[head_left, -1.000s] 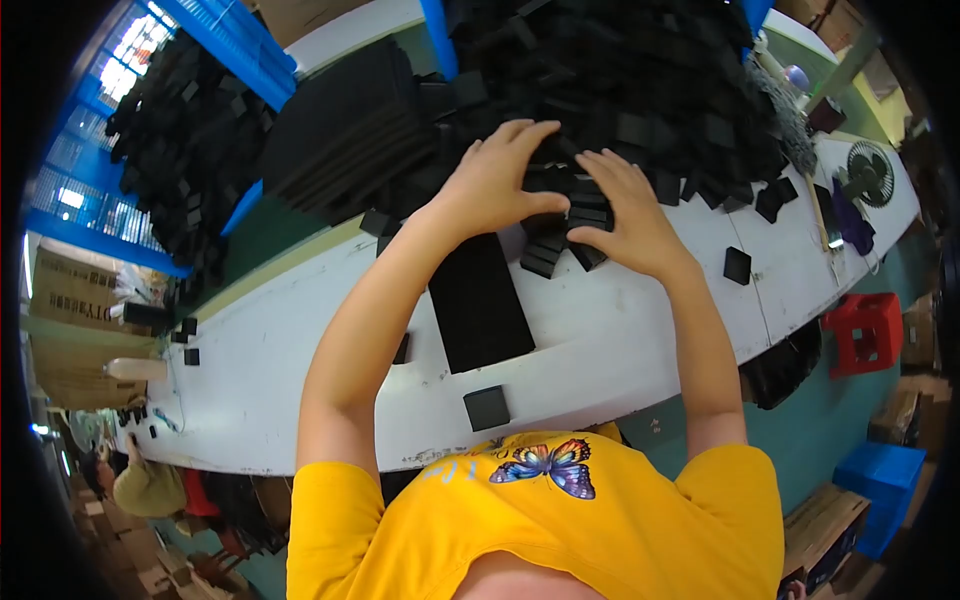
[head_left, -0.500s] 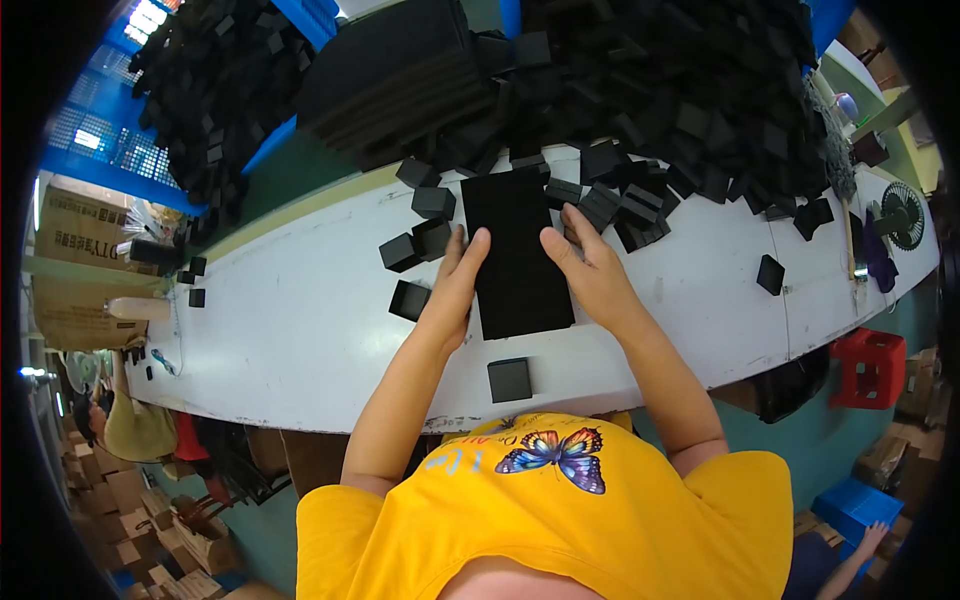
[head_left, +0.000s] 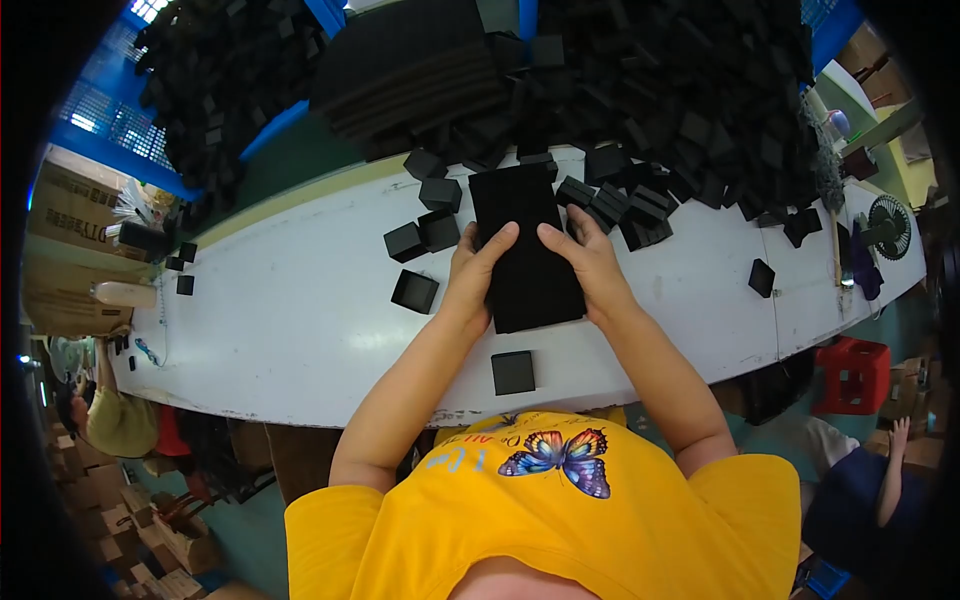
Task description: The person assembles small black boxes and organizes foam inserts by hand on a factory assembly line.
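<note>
Centre frame: left hand (head_left: 474, 275) and right hand (head_left: 592, 265) grip long black foam slab (head_left: 524, 250) by both edges on white table (head_left: 300, 320)

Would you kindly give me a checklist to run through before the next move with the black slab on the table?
1. Grip of the left hand on the black slab, left edge, thumb on top: ok.
2. Grip of the right hand on its right edge, thumb on top: ok.
3. Slab lying flat on the white table: ok.
4. The single cube nearer the body sits apart from the slab: ok.
5. The loose cubes by the left hand are clear of the slab: cannot tell.
</note>
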The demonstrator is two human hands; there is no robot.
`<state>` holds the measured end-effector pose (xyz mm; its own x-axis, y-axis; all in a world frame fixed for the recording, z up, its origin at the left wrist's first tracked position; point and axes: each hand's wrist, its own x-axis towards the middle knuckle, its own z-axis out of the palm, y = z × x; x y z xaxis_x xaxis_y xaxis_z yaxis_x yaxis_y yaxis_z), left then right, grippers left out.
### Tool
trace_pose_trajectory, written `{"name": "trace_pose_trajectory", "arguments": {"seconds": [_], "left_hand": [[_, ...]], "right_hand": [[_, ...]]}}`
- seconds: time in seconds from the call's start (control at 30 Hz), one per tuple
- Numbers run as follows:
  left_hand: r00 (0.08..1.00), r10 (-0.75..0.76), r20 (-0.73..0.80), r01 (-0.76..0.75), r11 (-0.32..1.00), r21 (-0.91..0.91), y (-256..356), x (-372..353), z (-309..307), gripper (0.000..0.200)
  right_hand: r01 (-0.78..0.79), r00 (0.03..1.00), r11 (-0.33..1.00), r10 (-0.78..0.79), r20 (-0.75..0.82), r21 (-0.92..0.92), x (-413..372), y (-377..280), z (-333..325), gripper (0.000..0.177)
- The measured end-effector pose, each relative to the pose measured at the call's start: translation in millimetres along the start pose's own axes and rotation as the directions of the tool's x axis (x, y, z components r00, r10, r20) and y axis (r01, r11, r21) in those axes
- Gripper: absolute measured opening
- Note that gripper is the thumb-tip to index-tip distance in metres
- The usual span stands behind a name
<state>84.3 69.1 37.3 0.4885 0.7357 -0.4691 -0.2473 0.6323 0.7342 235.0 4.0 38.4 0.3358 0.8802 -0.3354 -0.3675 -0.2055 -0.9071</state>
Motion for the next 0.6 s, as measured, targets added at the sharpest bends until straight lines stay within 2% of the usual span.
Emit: {"name": "trace_pose_trajectory", "arguments": {"seconds": [0.03,0.13,0.23,0.43,0.53,0.6], "left_hand": [[1.000,-0.003,-0.007,0.003,1.000,-0.023,3,-2,-3,0.074],[0.998,-0.041,0.041,0.042,0.999,-0.027,15,-7,-8,0.074],[0.998,-0.024,0.052,0.028,0.997,-0.076,21,-5,-12,0.080],[0.989,0.145,0.036,-0.147,0.985,0.094,20,2,-19,0.112],[0.965,0.231,0.121,-0.246,0.960,0.131,19,3,-18,0.119],[0.948,0.276,0.158,-0.308,0.920,0.243,17,0,-17,0.121]], "right_hand": [[0.011,0.999,1.000,-0.012,-0.036,-0.029,2,3,-1,0.102],[-0.092,0.983,0.990,0.072,0.170,0.108,4,-2,-3,0.108],[-0.058,0.987,0.994,0.043,0.153,0.091,3,-1,0,0.109],[0.039,0.964,0.997,-0.054,0.262,0.061,9,3,-4,0.114],[0.066,0.942,0.996,-0.080,0.326,0.053,19,0,-7,0.120],[0.067,0.939,0.996,-0.083,0.334,0.059,20,-12,-5,0.122]]}}
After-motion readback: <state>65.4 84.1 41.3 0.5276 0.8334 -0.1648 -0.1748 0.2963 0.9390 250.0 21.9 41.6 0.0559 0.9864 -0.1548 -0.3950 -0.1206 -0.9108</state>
